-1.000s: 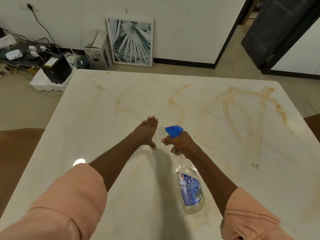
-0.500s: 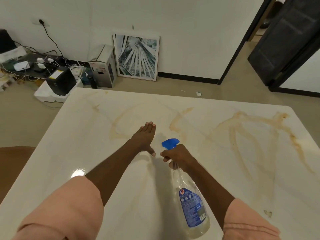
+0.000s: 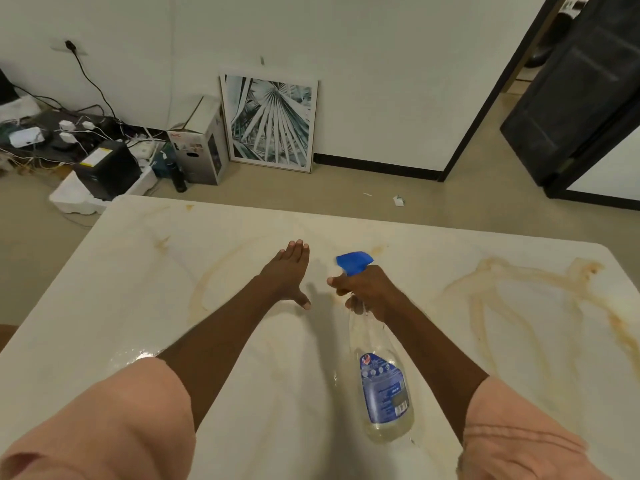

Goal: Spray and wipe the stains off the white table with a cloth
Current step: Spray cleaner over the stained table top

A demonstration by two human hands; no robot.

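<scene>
Head view: the spray bottle (image 3: 382, 382) is gripped at the neck by the right hand (image 3: 369, 292), fingers wrapped round it just below the blue trigger head (image 3: 354, 262). The bottle is tilted, base toward the person, nozzle aimed at the far side of the table (image 3: 145, 271). Whether the base touches the table can't be told. The left hand (image 3: 289, 275) is laid out flat just left of the bottle, fingers straight, nothing held. Brown stains are seen on both sides of the bottle: a curved streak (image 3: 204, 289) to the left, a big looping stain (image 3: 540, 306) well to the right. No cloth is seen in frame.

Risks, as judged: the nozzle is pointed approx. between the stains, so spray may be wasted on clean surface. The left hand is close to the nozzle and may get sprayed. With no cloth at hand, liquid could be left to spread or run off the table edge.
</scene>
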